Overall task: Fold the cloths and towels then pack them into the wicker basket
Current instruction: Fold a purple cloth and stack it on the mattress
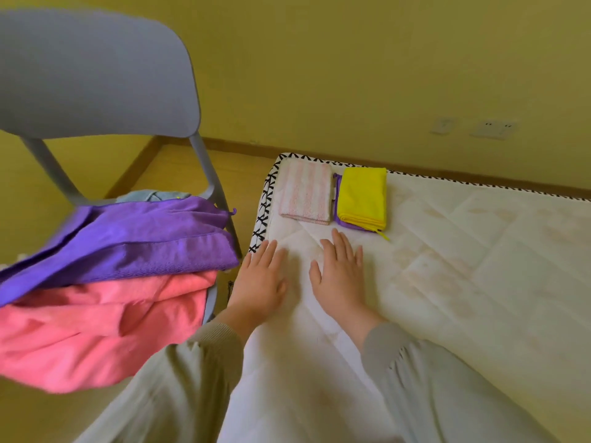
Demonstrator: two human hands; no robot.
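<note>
Hands first: our left hand (260, 279) and right hand (339, 276) both lie palm down on the white quilted mattress (463, 266), side by side near its left edge. The fingers are straight and a little spread, gripping nothing. It's all white under them, so we can't tell if a separate white cloth is lying there.

Just beyond the fingertips, at the far left corner of the mattress, we've got two folded bundles next to each other. The pink striped cloth (305, 191) is on the left. The yellow cloth (363, 195) is on the right, sitting on top of a folded purple cloth (337, 199) that peeks out along its edges.

Left of the mattress is a grey chair (96, 75) with the unfolded pile: a purple towel (128, 241) on top of a pink towel (96, 324), and a bit of pale blue fabric (153, 196) behind them.
</note>
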